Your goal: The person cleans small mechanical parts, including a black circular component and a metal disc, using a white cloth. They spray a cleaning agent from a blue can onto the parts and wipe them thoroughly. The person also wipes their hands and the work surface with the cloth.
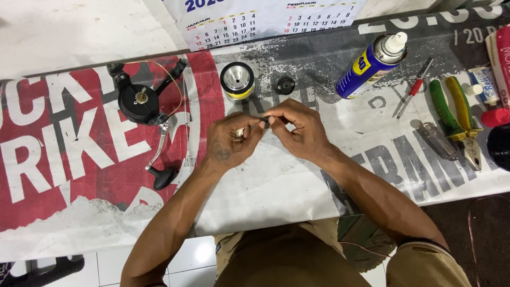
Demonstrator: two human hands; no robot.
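- Hands meet over the middle of the printed banner [297, 186] that covers the bench, just near of the spool.
- Left hand [229, 139] is curled, thumb and forefinger pressed together on a small pale part [240, 131]; only its tip shows, so its shape cannot be told.
- Right hand [297, 127] pinches a small dark part [264, 122] between thumb and forefinger tips, the other fingers bent over it.
- Dark part lies between the two hands, its long axis running roughly left to right, its left end pointing toward the left hand's fingertips; it is too small to say whether it touches the pale part.
- Spool [237, 81], silver-topped with a yellow band, stands upright just far of the hands, with a small black round cap [286, 84] to its right.
- Fishing reel body [141, 101] lies at far left, black, its crank handle [158, 154] pointing toward the near edge and ending in a black knob.
- Spray can [372, 64], blue and yellow, lies tilted at far right, nozzle pointing far and right.
- Screwdriver [413, 89] with a red grip lies just right of the can; pliers [458, 119] with green and yellow handles lie farther right, jaws toward the near side.
- Wall calendar [265, 18] hangs at the far edge.
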